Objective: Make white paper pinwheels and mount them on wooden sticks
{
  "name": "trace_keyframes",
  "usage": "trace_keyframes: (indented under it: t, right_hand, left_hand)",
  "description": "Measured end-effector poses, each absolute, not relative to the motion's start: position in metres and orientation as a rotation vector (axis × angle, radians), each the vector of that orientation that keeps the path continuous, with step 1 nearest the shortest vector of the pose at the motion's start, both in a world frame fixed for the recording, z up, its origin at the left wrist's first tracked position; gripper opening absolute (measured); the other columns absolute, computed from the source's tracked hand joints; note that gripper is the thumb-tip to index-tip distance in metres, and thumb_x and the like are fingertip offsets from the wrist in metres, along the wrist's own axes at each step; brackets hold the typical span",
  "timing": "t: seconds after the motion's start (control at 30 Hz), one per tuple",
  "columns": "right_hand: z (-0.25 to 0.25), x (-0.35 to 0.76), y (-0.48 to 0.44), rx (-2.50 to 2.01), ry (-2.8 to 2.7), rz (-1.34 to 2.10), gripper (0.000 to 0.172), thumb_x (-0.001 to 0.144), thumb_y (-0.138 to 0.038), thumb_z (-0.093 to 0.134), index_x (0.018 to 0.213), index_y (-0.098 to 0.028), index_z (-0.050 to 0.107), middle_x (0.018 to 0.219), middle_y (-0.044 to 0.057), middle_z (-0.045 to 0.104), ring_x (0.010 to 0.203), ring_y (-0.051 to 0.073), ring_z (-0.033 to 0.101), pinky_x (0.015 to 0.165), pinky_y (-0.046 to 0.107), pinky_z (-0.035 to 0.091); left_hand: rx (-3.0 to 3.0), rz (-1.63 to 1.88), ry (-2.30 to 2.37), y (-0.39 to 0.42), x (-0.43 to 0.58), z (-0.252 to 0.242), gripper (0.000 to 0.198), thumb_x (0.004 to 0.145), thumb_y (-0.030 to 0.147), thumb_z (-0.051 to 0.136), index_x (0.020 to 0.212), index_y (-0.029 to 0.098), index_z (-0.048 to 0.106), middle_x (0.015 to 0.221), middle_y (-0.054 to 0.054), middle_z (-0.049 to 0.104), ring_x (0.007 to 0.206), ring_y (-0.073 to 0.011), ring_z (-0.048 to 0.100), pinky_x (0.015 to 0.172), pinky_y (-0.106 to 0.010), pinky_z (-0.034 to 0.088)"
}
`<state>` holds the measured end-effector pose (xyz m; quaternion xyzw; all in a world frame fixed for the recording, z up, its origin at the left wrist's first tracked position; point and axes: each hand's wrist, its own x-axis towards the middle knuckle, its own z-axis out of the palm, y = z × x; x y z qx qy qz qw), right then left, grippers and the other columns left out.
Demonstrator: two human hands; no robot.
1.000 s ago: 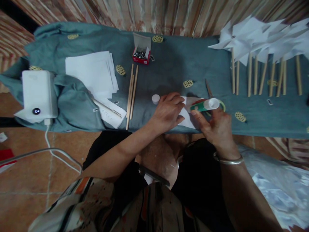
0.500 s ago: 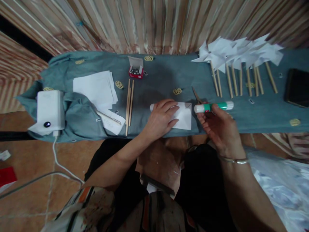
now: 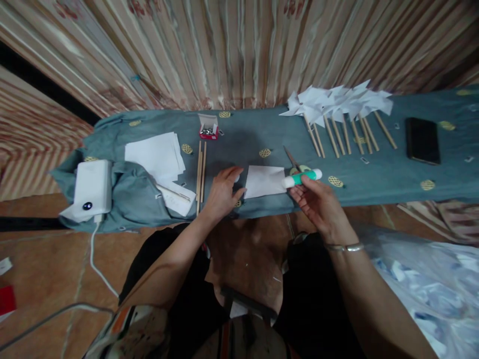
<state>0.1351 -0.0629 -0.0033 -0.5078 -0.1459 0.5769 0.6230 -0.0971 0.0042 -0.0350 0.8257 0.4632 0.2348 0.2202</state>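
A green and white glue stick (image 3: 302,178) is held between the thumb and fingers of my right hand (image 3: 318,204), its left end over the right edge of a small white sheet of paper (image 3: 264,182). My left hand (image 3: 222,194) is left of that sheet, thumb and fingers apart. A small white cap (image 3: 237,178) shows at its fingertips, partly hidden by them. Just behind the glue stick lie scissors (image 3: 292,158), their handles partly covered.
White paper pinwheels (image 3: 337,103) on sticks are at the back right, with a dark phone (image 3: 422,140) beyond. Further left are wooden sticks (image 3: 203,172), a red box of metal pins (image 3: 208,130), stacked paper (image 3: 153,152), a pen (image 3: 172,192) and a white device (image 3: 93,187).
My left hand has moved left off the small sheet, uncovering it, and its fingers are now at the white cap. My right hand still holds the glue stick. The camera view has shifted.
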Motion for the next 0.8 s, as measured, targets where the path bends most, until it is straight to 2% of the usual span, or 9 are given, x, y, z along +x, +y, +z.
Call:
trace_keyframes:
  t: [0.1, 0.2, 0.37, 0.5, 0.6, 0.7, 0.8]
  right_hand:
    - [-0.009, 0.132, -0.059, -1.268, -0.391, 1.318, 0.024, 0.059, -0.030, 0.088, 0.068, -0.020, 0.069, 0.062, -0.005, 0.070, 0.055, 0.007, 0.065, 0.058, 0.015, 0.057]
    - [-0.012, 0.128, -0.055, -1.361, -0.457, 1.293, 0.028, 0.053, -0.031, 0.091, 0.065, -0.018, 0.070, 0.061, -0.003, 0.070, 0.055, 0.007, 0.065, 0.053, 0.014, 0.054]
    - [-0.012, 0.122, -0.051, -1.363, -0.470, 1.329, 0.033, 0.048, -0.033, 0.093, 0.068, -0.018, 0.071, 0.064, -0.002, 0.073, 0.058, 0.009, 0.068, 0.056, 0.016, 0.058]
    - [-0.014, 0.122, -0.049, -1.289, -0.362, 1.394, 0.032, 0.053, -0.034, 0.091, 0.072, -0.019, 0.070, 0.069, 0.000, 0.076, 0.064, 0.013, 0.073, 0.061, 0.018, 0.061]
    - [-0.014, 0.122, -0.047, -1.245, -0.271, 1.440, 0.024, 0.063, -0.030, 0.086, 0.075, -0.019, 0.069, 0.068, 0.001, 0.076, 0.062, 0.012, 0.073, 0.056, 0.015, 0.059]
    - [-0.011, 0.123, -0.045, -1.202, -0.181, 1.449, 0.016, 0.068, -0.024, 0.081, 0.074, -0.019, 0.067, 0.065, 0.000, 0.075, 0.059, 0.012, 0.072, 0.053, 0.013, 0.057]
    - [-0.008, 0.122, -0.043, -1.165, -0.145, 1.453, 0.013, 0.069, -0.019, 0.078, 0.074, -0.020, 0.066, 0.066, 0.001, 0.076, 0.061, 0.012, 0.073, 0.058, 0.014, 0.059]
  left_hand:
    - [2.262, 0.672, 1.292, 0.004, -0.097, -0.034, 0.053, 0.080, 0.011, 0.059, 0.132, 0.012, 0.052, 0.136, -0.016, 0.056, 0.126, -0.0287, 0.052, 0.109, -0.047, 0.042]
    - [2.259, 0.649, 1.330, 0.007, -0.098, -0.032, 0.051, 0.079, 0.004, 0.053, 0.129, 0.013, 0.056, 0.130, -0.014, 0.061, 0.122, -0.0266, 0.056, 0.107, -0.046, 0.044]
    - [2.140, 0.760, 1.347, 0.014, -0.102, -0.023, 0.036, 0.081, 0.008, 0.058, 0.114, 0.016, 0.067, 0.119, -0.010, 0.069, 0.110, -0.0232, 0.063, 0.100, -0.041, 0.050]
    - [1.721, 0.993, 1.254, 0.012, -0.093, -0.019, 0.033, 0.077, 0.023, 0.071, 0.109, 0.017, 0.070, 0.108, -0.008, 0.072, 0.089, -0.0181, 0.066, 0.082, -0.032, 0.053]
    - [1.344, 1.018, 1.120, 0.007, -0.077, -0.023, 0.033, 0.070, 0.029, 0.076, 0.101, 0.017, 0.073, 0.094, -0.006, 0.074, 0.076, -0.0152, 0.065, 0.072, -0.029, 0.052]
    - [0.997, 1.020, 1.010, 0.003, -0.064, -0.028, 0.035, 0.062, 0.030, 0.082, 0.093, 0.017, 0.073, 0.091, -0.005, 0.074, 0.081, -0.0157, 0.066, 0.080, -0.030, 0.052]
    - [0.764, 0.988, 0.940, 0.000, -0.059, -0.029, 0.039, 0.056, 0.029, 0.087, 0.090, 0.017, 0.074, 0.086, -0.003, 0.074, 0.078, -0.0142, 0.066, 0.083, -0.031, 0.051]
